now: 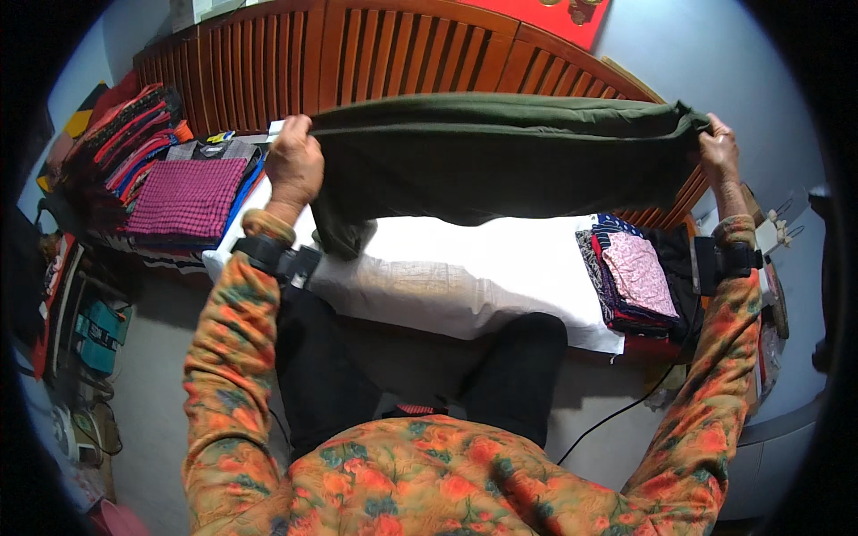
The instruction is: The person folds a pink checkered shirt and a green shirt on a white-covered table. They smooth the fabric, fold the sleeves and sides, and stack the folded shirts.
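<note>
A dark green cloth garment [496, 167] is stretched out sideways in the air between my two hands. My left hand [295, 161] grips its left end, where a loose part hangs lower. At the other end, my right hand [720, 151] pinches the upper right corner. The garment's exact kind cannot be made out. Below it lies a white sheet [536, 268] over a wooden bench, with a faint brownish patch near the front edge.
Left of the sheet is a folded pile topped by a pink checked cloth [191, 194], beside a tall stack of folded clothes [134, 141]. On the right lies a pile with a pink patterned cloth [637, 275]. Behind rises a slatted wooden backrest [415, 53]. A black cable [603, 409] crosses the floor.
</note>
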Available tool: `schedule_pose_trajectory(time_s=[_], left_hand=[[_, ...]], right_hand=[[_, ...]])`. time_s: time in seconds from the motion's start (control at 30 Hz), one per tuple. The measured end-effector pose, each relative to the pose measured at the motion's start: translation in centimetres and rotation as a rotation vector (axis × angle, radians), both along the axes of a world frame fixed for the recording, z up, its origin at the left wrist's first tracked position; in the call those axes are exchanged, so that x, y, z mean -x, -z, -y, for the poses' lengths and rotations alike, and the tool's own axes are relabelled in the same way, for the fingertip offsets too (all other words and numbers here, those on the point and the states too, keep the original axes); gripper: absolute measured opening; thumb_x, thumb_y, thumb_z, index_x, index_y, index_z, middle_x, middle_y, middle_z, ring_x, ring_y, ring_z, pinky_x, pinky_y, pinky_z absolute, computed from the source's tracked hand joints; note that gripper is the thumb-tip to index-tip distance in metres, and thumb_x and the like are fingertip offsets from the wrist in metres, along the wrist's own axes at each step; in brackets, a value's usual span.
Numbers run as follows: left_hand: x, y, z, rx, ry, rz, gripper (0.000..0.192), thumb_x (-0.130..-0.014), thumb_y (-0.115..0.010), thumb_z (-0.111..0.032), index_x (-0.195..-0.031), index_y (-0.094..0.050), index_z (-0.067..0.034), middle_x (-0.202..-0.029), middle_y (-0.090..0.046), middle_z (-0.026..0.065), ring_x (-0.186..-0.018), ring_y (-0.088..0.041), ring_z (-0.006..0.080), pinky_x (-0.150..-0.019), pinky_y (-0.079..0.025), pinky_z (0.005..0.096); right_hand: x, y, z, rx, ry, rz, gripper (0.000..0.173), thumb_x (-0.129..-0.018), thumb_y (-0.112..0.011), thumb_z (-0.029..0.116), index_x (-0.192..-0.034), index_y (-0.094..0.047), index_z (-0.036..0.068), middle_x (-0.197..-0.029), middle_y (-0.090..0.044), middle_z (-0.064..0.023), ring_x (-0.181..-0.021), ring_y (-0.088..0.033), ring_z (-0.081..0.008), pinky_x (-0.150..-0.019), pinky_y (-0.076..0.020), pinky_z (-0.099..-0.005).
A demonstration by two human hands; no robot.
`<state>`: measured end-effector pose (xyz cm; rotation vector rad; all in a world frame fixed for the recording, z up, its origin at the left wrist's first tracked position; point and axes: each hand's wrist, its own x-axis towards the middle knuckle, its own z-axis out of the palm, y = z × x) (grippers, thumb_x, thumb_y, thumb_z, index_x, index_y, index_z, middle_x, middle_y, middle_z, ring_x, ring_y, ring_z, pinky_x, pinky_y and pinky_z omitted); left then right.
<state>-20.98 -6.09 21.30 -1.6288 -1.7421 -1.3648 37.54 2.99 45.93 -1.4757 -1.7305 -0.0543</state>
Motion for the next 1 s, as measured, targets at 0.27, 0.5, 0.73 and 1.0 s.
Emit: schedule_pose_trajectory(time_s=[0.27, 0.5, 0.73, 1.0], left_hand=[[5.1, -6.7, 2.0, 0.217, 0.132, -0.267, 0.013, -0.085, -0.054, -0.001, -0.097, -0.060, -0.004, -0.095, -0.062, 0.0126, -0.092, -0.065, 0.0335, -0.082, -0.052, 0.0423], [5.7, -5.8, 1.9, 0.359, 0.216, -0.192, 0.008, -0.084, -0.051, 0.003, -0.091, -0.054, 0.000, -0.079, -0.057, 0.0188, -0.077, -0.063, 0.0319, -0.070, -0.049, 0.0417], [5.0, -2.2, -1.0, 0.568, 0.213, -0.197, 0.008, -0.087, -0.054, 0.001, -0.094, -0.053, -0.002, -0.084, -0.063, 0.0239, -0.086, -0.065, 0.0419, -0.078, -0.051, 0.0489], [1.8, -2.4, -7.8, 0.131, 0.061, -0.153, 0.018, -0.087, -0.051, -0.004, -0.101, -0.063, -0.005, -0.095, -0.067, 0.0190, -0.093, -0.065, 0.0388, -0.079, -0.051, 0.0459]], right_hand=[[-1.0, 8.2, 2.3, 0.382, -0.025, -0.141, 0.025, -0.083, -0.047, -0.004, -0.093, -0.068, 0.005, -0.074, -0.064, 0.0006, -0.053, -0.056, -0.0080, -0.041, -0.0477, -0.0239], [-1.4, 13.8, 2.4, 0.529, -0.057, -0.462, 0.021, -0.085, -0.046, -0.007, -0.090, -0.064, 0.002, -0.068, -0.058, -0.0018, -0.046, -0.057, -0.0122, -0.036, -0.0438, -0.0244], [-2.5, 19.6, 0.7, 0.725, -0.033, -0.472, 0.018, -0.089, -0.049, -0.002, -0.100, -0.064, -0.001, -0.066, -0.063, -0.0083, -0.056, -0.071, -0.0236, -0.039, -0.0563, -0.0342], [-1.9, 22.7, -5.5, 0.274, -0.294, -0.592, 0.034, -0.091, -0.046, -0.003, -0.120, -0.062, 0.004, -0.101, -0.070, -0.0123, -0.073, -0.073, -0.0216, -0.062, -0.0631, -0.0301]])
